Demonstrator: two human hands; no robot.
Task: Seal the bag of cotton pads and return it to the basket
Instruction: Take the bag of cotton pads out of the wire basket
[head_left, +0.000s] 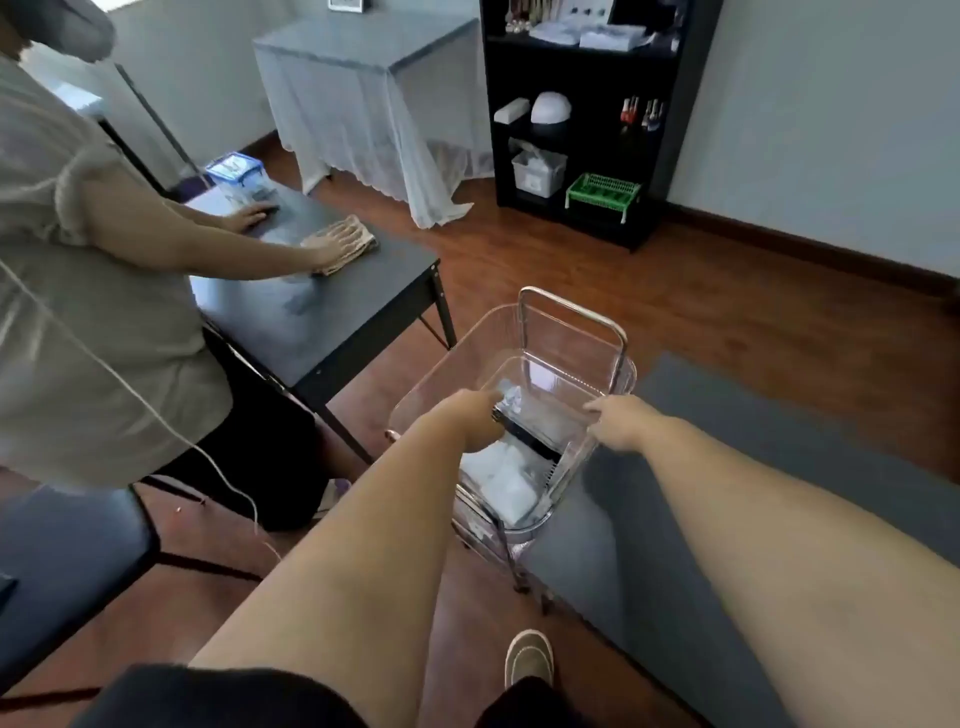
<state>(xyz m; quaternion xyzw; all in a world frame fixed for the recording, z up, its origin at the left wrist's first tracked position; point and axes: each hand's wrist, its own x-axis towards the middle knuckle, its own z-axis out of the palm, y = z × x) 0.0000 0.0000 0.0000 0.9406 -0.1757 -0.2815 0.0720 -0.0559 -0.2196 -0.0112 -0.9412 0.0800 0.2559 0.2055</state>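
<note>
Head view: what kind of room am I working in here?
Probably a small nail or beauty salon room. A black shelf holds nail polish bottles and a white nail lamp, and a clear trolley holds a bag of cotton pads.

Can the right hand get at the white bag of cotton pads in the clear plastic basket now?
Probably yes. The right hand rests at the rim of the clear plastic basket, which is open on top, and the white bag of cotton pads lies just below; only the left hand is close.
</note>
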